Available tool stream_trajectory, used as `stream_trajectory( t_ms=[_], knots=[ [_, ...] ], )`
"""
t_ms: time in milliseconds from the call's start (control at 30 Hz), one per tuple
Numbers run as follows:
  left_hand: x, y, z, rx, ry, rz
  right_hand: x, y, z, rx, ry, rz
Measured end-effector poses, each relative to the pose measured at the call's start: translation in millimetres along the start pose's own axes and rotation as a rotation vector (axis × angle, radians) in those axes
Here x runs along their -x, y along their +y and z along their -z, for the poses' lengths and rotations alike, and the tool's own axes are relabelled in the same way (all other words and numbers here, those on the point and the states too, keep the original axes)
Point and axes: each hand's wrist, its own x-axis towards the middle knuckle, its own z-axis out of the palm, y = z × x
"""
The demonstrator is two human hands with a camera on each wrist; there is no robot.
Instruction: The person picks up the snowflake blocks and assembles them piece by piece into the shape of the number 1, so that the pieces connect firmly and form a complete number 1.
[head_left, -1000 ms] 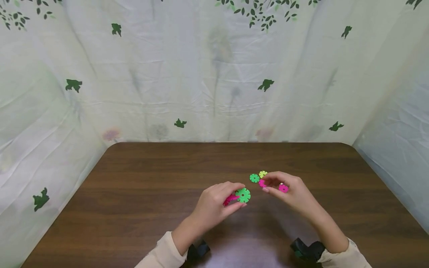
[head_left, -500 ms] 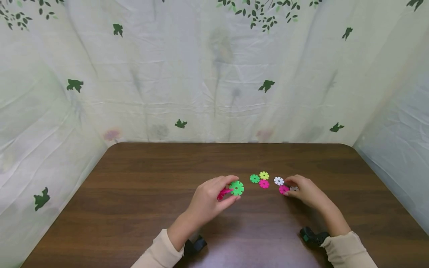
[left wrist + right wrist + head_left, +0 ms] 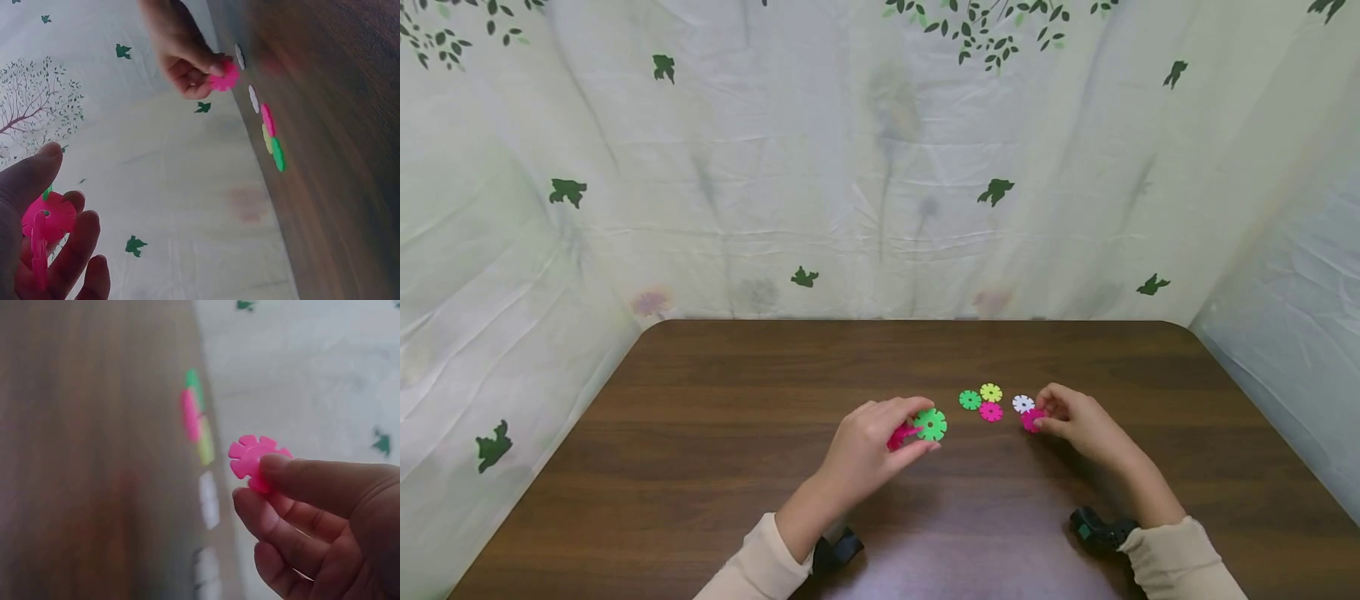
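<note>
My left hand point(image 3: 868, 442) holds a small joined group of notched plastic discs. A green disc point(image 3: 931, 424) stands at its fingertips, and pink discs point(image 3: 53, 215) sit behind it, partly covered by the fingers. Further right, my right hand point(image 3: 1082, 425) pinches a single pink notched disc point(image 3: 251, 461) between thumb and forefinger. That disc is raised off the table in both wrist views. Beside it on the table lies a white disc point(image 3: 1022, 403). A second white disc point(image 3: 240, 56) is hidden behind the right hand in the head view.
Left of the white disc, a green disc point(image 3: 970, 400), a yellow disc point(image 3: 991, 392) and a pink disc point(image 3: 991, 412) lie close together on the brown wooden table point(image 3: 760, 400). A pale cloth point(image 3: 850, 167) printed with green birds hangs behind the table.
My right hand has moved right from the loose cluster and picked up the pink disc, uncovering a white disc. My left hand has shifted slightly left, still holding its joined discs.
</note>
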Motion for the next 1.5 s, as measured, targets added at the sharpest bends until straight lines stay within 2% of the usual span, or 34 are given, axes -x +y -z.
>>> stream_trajectory(
  t_ms=[200,400,600,733,900,1067,1333,1500],
  knots=[
    [1.6,4.7,-2.2,0.044,-0.045,0.051,5.7,-38.7,6.9,-0.091,0.030,0.062],
    [4.2,10.5,-6.3,0.093,-0.131,0.104,13.8,-77.4,1.7,-0.115,0.079,0.233],
    [6.5,13.4,-11.6,0.148,-0.192,0.125,21.3,-98.7,-9.8,-0.202,0.079,0.405],
    [6.9,15.7,-12.7,0.165,-0.210,0.136,23.2,-104.1,-15.8,-0.232,0.080,0.468],
    [6.4,18.3,-11.0,0.191,-0.237,0.145,23.4,-105.2,-21.9,-0.260,0.086,0.512],
    [6.1,19.2,-8.5,0.212,-0.258,0.126,23.5,-106.7,-26.5,-0.279,0.121,0.579],
    [4.4,20.0,-7.5,0.289,-0.263,0.097,26.0,-111.7,-27.2,-0.386,0.114,0.547],
    [2.4,20.5,-4.8,0.300,-0.289,0.117,25.6,-112.4,-31.1,-0.421,0.115,0.533]
  ],
)
